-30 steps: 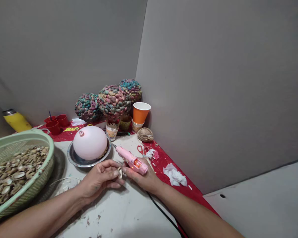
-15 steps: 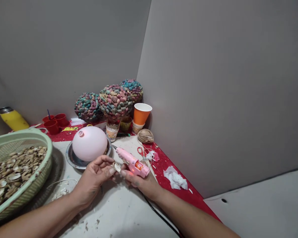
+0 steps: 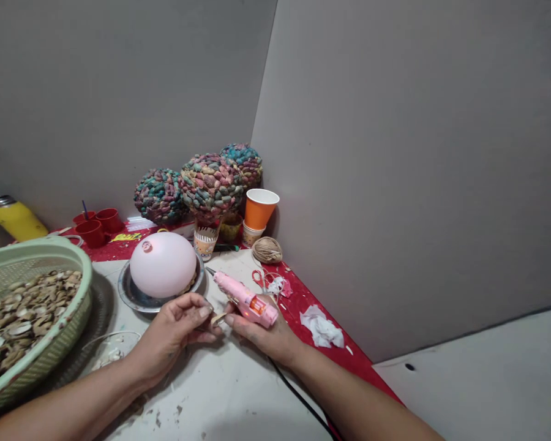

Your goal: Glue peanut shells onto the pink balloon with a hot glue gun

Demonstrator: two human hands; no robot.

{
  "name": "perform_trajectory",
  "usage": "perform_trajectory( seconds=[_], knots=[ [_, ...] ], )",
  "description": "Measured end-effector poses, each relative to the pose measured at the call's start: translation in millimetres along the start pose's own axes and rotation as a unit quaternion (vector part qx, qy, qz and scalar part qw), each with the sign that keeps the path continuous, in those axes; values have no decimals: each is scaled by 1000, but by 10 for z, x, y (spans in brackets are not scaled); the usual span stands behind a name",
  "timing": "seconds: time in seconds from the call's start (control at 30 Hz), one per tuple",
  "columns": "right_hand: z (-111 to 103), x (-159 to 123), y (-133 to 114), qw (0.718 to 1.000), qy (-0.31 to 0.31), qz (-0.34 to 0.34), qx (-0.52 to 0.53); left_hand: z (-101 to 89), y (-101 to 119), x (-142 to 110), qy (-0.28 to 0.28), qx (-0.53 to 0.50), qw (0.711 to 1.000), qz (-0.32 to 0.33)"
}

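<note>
My right hand (image 3: 267, 335) is wrapped round a pink hot glue gun (image 3: 243, 297), its nozzle pointing away to the upper left. A small orange light shows on its body. Between my two hands is a pale half peanut shell (image 3: 218, 318), held edge-on by the fingers of my left hand (image 3: 177, 327), with my right thumb close to or touching it. Beyond my left hand, a pale pink balloon (image 3: 163, 263) rests in a metal bowl (image 3: 125, 288). To the left, a green plastic basket (image 3: 86, 269) holds many brown half shells (image 3: 37, 303).
Balls covered in coloured shells (image 3: 211, 184) stand at the back, beside an orange paper cup (image 3: 259, 208) and a twine ball (image 3: 267, 250). Red cups (image 3: 90, 233) and a yellow bottle (image 3: 18, 220) are back left. Scissors (image 3: 258, 278) and crumpled tissue (image 3: 322, 326) lie right.
The shell has turned from its face showing to edge-on, and my left fingers have shifted slightly lower and opened a little. The glue gun stays in my right hand. The view has shifted slightly.
</note>
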State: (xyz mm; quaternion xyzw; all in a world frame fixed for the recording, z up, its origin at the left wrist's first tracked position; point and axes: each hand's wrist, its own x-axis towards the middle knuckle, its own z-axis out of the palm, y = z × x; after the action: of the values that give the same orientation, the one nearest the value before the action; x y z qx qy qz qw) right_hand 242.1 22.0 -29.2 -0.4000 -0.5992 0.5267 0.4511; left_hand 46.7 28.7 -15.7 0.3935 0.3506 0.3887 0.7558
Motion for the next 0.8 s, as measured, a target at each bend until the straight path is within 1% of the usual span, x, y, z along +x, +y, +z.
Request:
perform_trajectory(
  seconds=[0.17, 0.33, 0.47, 0.6, 0.7, 0.8],
  knots=[
    [-35, 0, 7, 995, -33, -69, -62, -44, -3, 18, -44, 0, 996, -74],
    [-32, 4, 42, 990, -46, -94, -95, -78, -18, 20, -59, 0, 993, -102],
    [-32, 0, 68, 986, -59, -98, -124, -86, -33, 28, -68, -2, 991, -112],
    [-39, -14, 37, 987, -67, -89, -114, -80, -18, 30, -68, -21, 991, -110],
    [-51, -34, -4, 993, -43, -69, -81, -76, 14, 28, -69, -47, 992, -95],
    [-69, -60, -41, 998, -15, -46, -38, -77, 43, 19, -55, -60, 994, -77]
  ],
)
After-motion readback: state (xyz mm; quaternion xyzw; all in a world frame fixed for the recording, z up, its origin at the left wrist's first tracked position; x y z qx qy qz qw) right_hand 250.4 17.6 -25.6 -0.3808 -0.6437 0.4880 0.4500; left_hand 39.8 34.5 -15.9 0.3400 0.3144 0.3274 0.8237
